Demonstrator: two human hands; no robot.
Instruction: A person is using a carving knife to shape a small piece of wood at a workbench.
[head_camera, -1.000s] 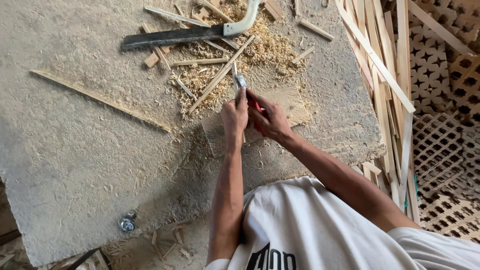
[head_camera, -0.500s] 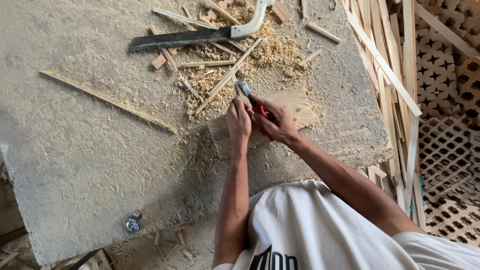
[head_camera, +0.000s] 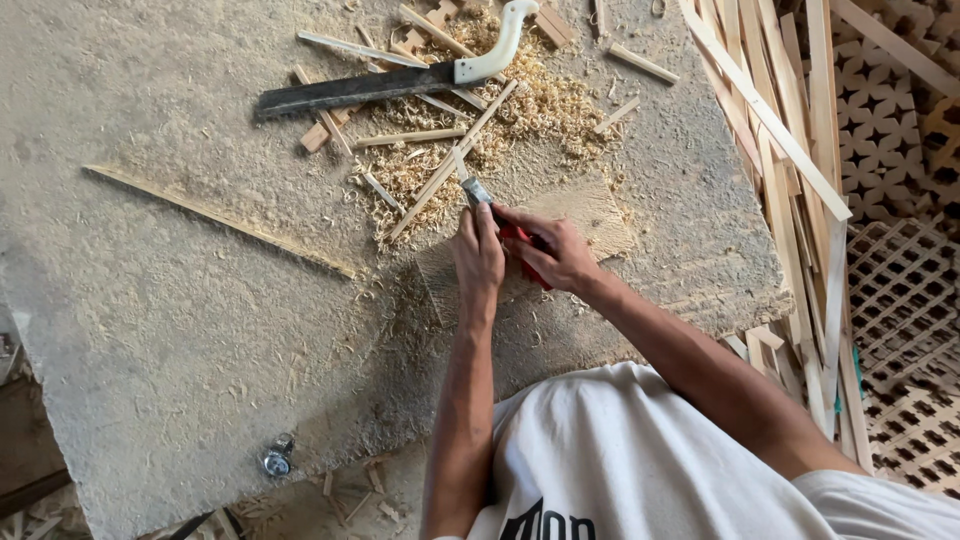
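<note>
My right hand (head_camera: 552, 250) grips a red-handled utility knife (head_camera: 512, 236) whose metal blade end (head_camera: 474, 190) points up and to the left. My left hand (head_camera: 478, 252) is closed just beside it, fingers pinched at the blade end, apparently on a thin wooden sliver (head_camera: 459, 164). Both hands hover over a flat wooden block (head_camera: 590, 210) on the rough board table (head_camera: 180, 300). A pile of wood shavings (head_camera: 520, 110) and thin sticks lies just beyond the hands.
A large blade with a white handle (head_camera: 400, 82) lies across the shavings at the far side. A long thin wooden strip (head_camera: 220, 220) lies diagonally at left. Long slats (head_camera: 790, 150) are stacked along the right edge beside lattice panels (head_camera: 900, 300). A metal bolt (head_camera: 276, 460) sits near the front edge.
The view has shifted slightly, so the table and hands appear lower and to the right. The hands stay together on the knife, with little change in grip.
</note>
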